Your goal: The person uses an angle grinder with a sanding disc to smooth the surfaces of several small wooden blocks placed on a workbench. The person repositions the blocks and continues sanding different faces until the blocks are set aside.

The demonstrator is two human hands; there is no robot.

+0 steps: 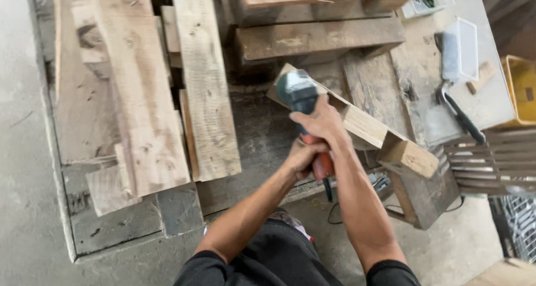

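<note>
At the centre of the frame, one power grinder (pixel 302 96) is clamped in both hands. The right hand (pixel 322 124) wraps its upper body; the left hand (pixel 304 158) grips the orange handle just below. Its head touches one angled wooden beam (pixel 368 128) running toward the lower right. Both forearms reach up from the bottom edge. Two long planks (pixel 206 79) lie on the worktop (pixel 111 224) at upper left.

1. One view only: head cam, worn on person's head.
2. Faces steeply down and fwd over both forearms onto the table (pixel 111 230) w/ planks.
3. Close range: arms fill lower centre; floor shows at left and bottom edges.
</note>
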